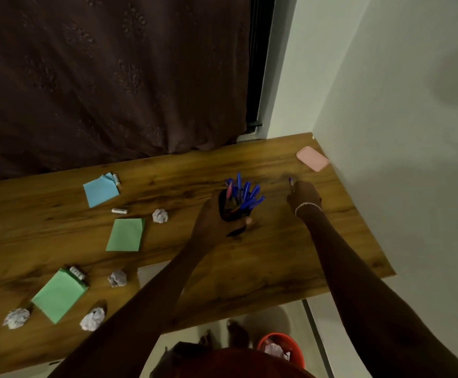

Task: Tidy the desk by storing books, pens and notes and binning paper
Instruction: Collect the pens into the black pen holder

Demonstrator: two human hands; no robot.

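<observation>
My left hand [211, 218] grips a black pen holder [232, 211], tilted and full of several blue pens [245, 192], just above the wooden desk [277, 257]. My right hand [303, 195] is closed on a single blue pen [290, 183] at the desk's right part. A blue note pad [99, 190] and two green note pads [126, 234] [58, 294] lie on the left half. Several crumpled paper balls [160, 215] [117, 278] [92, 319] [16, 318] are scattered among them.
Small white cylinders [119, 211] [116, 179] [77, 272] lie beside the note pads. A pink flat case [312, 158] rests in the far right corner by the wall. A red bin [279, 347] holding crumpled paper stands on the floor under the desk's near edge. A dark curtain hangs behind.
</observation>
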